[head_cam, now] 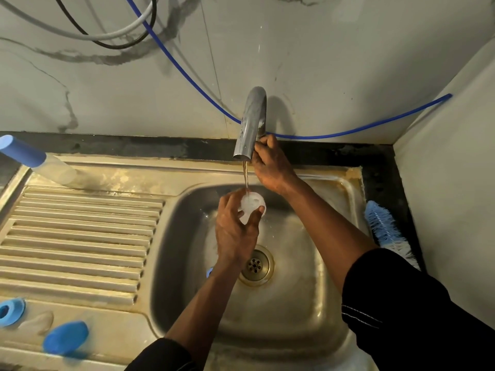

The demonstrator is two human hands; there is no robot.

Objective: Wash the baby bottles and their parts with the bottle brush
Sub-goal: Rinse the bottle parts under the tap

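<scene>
left hand (233, 231) grasps a clear bottle part (251, 203) under the running stream, over the sink basin (294, 303). right hand (270, 167) curls round the tap (250, 121) behind its spout. in the basin, a small blue piece (209, 271) lies by the drain. bottle brush (385, 231) lies on the right counter. capped baby bottle (40, 163), blue ring (10, 311) and blue cap (65, 337) lie around the drainboard (80, 236).

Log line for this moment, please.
left hand: holds clear bottle part under running tap | right hand: grips tap | bottle brush: lying right of sink
</scene>
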